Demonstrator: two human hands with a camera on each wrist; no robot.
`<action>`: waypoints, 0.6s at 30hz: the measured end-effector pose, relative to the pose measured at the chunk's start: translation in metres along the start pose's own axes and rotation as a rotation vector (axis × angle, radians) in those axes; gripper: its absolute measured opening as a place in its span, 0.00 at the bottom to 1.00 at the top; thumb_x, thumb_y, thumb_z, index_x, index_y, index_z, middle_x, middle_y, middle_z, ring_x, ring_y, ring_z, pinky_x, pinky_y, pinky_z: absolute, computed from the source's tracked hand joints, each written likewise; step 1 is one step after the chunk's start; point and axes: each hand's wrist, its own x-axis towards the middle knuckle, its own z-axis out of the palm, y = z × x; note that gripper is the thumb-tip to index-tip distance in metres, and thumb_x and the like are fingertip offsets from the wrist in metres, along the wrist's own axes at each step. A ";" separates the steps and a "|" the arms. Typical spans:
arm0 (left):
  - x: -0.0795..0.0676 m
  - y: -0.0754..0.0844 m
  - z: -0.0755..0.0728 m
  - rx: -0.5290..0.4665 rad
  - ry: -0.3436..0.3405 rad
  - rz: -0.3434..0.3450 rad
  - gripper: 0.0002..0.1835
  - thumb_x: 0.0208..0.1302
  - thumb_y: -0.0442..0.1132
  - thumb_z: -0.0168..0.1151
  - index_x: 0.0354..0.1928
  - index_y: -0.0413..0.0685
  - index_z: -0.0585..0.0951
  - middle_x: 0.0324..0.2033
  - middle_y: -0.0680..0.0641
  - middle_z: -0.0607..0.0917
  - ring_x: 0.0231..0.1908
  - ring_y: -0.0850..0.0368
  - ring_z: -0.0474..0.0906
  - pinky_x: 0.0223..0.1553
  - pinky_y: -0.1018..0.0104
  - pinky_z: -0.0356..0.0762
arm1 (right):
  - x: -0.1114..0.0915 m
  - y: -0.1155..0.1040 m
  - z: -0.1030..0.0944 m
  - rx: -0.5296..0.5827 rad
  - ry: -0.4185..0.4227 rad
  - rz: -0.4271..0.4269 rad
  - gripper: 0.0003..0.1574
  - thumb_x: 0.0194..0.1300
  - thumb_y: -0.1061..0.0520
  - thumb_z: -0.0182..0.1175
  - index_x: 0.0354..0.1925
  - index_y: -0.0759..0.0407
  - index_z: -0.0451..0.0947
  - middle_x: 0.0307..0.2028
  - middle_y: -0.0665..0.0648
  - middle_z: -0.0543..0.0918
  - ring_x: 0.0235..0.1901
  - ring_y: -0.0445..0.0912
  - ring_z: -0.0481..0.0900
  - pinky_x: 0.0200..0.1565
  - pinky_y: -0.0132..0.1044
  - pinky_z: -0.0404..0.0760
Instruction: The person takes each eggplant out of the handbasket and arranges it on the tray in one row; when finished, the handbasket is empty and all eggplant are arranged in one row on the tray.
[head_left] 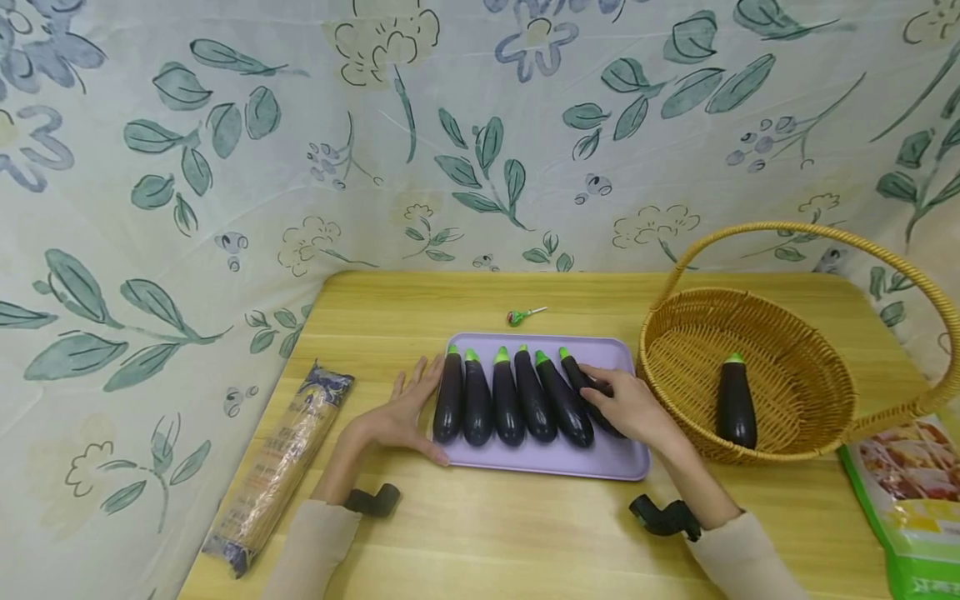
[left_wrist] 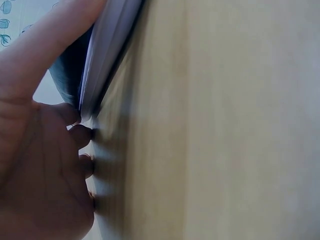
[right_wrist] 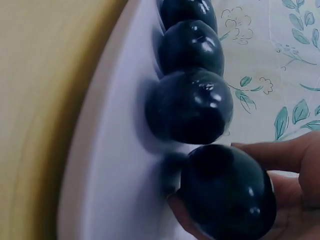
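Several dark eggplants (head_left: 508, 408) with green stem ends lie side by side on a lilac tray (head_left: 525, 461). My right hand (head_left: 626, 406) grips the rightmost eggplant (right_wrist: 227, 192), thumb and fingers on either side of it in the right wrist view. Its blunt end is raised off the tray there, beside the row. At the tray's left end, my left hand (head_left: 393, 421) rests with fingers spread, thumb at the near left corner and fingertips along the side. In the left wrist view those fingers stand against the tray edge (left_wrist: 100, 65).
Right of the tray stands a wicker basket (head_left: 675, 350) with a tall handle and one eggplant (head_left: 736, 404) inside. A wrapped noodle packet (head_left: 281, 467) lies at the left, a lollipop (head_left: 517, 317) behind the tray. A green-edged food bag (head_left: 911, 492) lies at the right.
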 end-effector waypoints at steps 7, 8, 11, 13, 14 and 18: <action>0.000 0.001 -0.001 0.006 0.000 -0.005 0.85 0.36 0.62 0.87 0.83 0.51 0.31 0.83 0.41 0.30 0.81 0.39 0.19 0.79 0.34 0.18 | -0.002 0.005 0.003 -0.009 0.019 -0.024 0.31 0.76 0.53 0.60 0.72 0.59 0.72 0.51 0.69 0.86 0.45 0.53 0.80 0.42 0.42 0.77; 0.000 0.001 -0.001 0.010 -0.001 -0.006 0.85 0.36 0.62 0.87 0.83 0.51 0.31 0.83 0.41 0.30 0.81 0.39 0.19 0.79 0.34 0.18 | -0.003 0.005 0.004 -0.006 0.026 -0.031 0.31 0.76 0.53 0.60 0.72 0.60 0.72 0.53 0.71 0.85 0.48 0.55 0.81 0.44 0.45 0.78; -0.001 0.002 -0.001 0.019 -0.005 -0.012 0.85 0.36 0.62 0.86 0.83 0.52 0.30 0.83 0.41 0.29 0.81 0.40 0.18 0.79 0.34 0.18 | -0.004 0.006 0.007 -0.002 0.047 -0.046 0.31 0.75 0.54 0.61 0.71 0.60 0.73 0.56 0.73 0.84 0.53 0.59 0.82 0.48 0.51 0.81; -0.001 0.003 -0.001 0.024 -0.008 -0.016 0.85 0.36 0.62 0.86 0.83 0.52 0.30 0.83 0.41 0.29 0.81 0.40 0.18 0.79 0.34 0.18 | -0.005 0.006 0.009 0.001 0.058 -0.052 0.30 0.74 0.55 0.62 0.71 0.60 0.73 0.56 0.74 0.83 0.53 0.61 0.83 0.47 0.52 0.81; -0.001 0.003 -0.001 0.026 -0.009 -0.017 0.85 0.36 0.62 0.86 0.83 0.53 0.30 0.83 0.41 0.29 0.81 0.40 0.18 0.79 0.34 0.18 | -0.005 0.006 0.010 0.001 0.062 -0.051 0.30 0.74 0.55 0.62 0.71 0.60 0.73 0.56 0.74 0.83 0.54 0.62 0.83 0.47 0.51 0.81; -0.001 0.003 -0.001 0.030 -0.012 -0.017 0.85 0.36 0.62 0.86 0.83 0.53 0.30 0.83 0.41 0.29 0.81 0.40 0.18 0.79 0.34 0.18 | -0.007 0.006 0.011 0.011 0.062 -0.038 0.31 0.74 0.55 0.62 0.71 0.59 0.73 0.55 0.75 0.82 0.51 0.59 0.82 0.43 0.44 0.78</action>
